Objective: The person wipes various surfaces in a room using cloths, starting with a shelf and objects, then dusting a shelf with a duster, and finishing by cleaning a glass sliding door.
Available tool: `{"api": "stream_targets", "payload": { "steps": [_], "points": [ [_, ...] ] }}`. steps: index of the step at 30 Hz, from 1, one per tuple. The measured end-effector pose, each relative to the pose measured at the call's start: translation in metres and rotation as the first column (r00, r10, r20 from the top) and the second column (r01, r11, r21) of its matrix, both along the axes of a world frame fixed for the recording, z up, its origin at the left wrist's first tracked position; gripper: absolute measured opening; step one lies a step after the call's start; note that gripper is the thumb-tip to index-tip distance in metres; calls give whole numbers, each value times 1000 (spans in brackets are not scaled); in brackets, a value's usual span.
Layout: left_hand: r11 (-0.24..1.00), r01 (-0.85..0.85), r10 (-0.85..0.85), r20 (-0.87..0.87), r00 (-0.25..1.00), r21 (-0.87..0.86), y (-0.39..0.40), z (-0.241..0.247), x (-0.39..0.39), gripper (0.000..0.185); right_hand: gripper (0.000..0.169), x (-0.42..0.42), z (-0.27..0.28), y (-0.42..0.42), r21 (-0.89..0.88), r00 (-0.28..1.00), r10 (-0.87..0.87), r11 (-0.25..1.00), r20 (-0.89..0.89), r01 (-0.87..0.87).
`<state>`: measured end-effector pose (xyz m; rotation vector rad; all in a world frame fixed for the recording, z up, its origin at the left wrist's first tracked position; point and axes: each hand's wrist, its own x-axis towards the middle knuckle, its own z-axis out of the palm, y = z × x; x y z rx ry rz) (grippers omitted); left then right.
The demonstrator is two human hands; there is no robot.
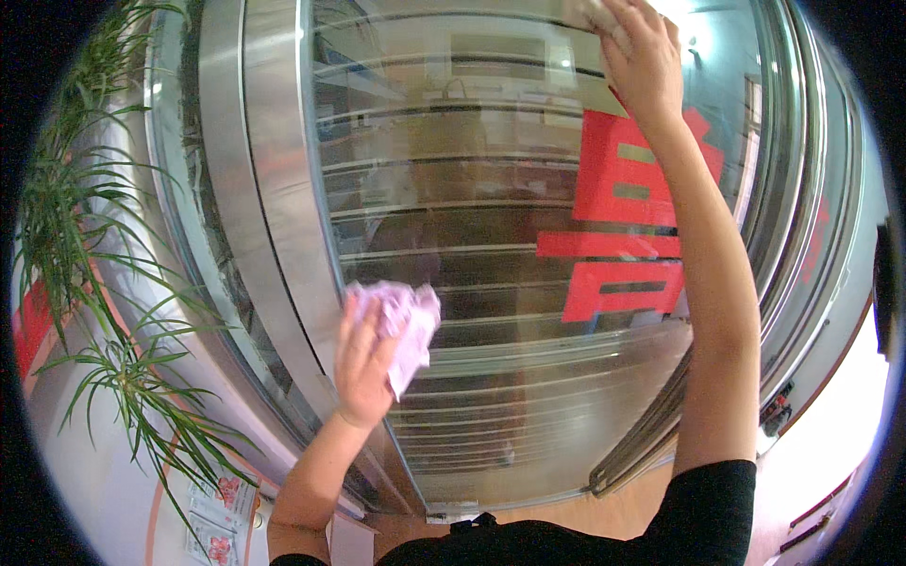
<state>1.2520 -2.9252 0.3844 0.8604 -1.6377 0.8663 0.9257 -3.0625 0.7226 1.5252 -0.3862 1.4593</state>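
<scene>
My left hand [364,364] holds a crumpled pale pink cloth [403,325] against the left edge of a glass door panel [488,283], beside its metal frame. High on the right, my right hand [644,64] is raised to the glass with a pale, blurred cloth [601,18] in its fingers, partly cut off by the picture's top edge. Red cut-out lettering [594,170] is stuck on the glass, partly covered by my right forearm. Striped reflections cross the pane.
Long-leaved green plants [127,368] hang at the left, over printed packets [212,523] low down. A brushed metal door frame [276,177] stands beside the glass. A long door handle or rail [637,439] runs at the lower right, above a wooden-looking floor [601,520].
</scene>
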Motion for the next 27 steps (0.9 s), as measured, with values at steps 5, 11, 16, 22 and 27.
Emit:
{"api": "stream_targets", "payload": {
  "steps": [5,11,16,22,27],
  "points": [
    [995,-49,45,-54,998,-84,-13,37,-17,49,42,52,-116,6,159,967,-252,956,19,246],
    [978,-203,207,98,974,-44,-48,-22,-27,55,33,2,-339,26,262,728,223,963,-648,-62],
    [976,-218,210,219,953,13,-42,-29,-6,55,37,-70,-271,12,81,756,-56,986,-653,144],
    [978,-200,189,153,970,59,-43,-30,-21,59,53,-134,-142,-28,106,937,-222,974,270,201],
    [978,-185,170,147,974,95,-40,-33,-19,50,48,-59,-196,-20,182,911,-201,973,359,143]
  ]
}}
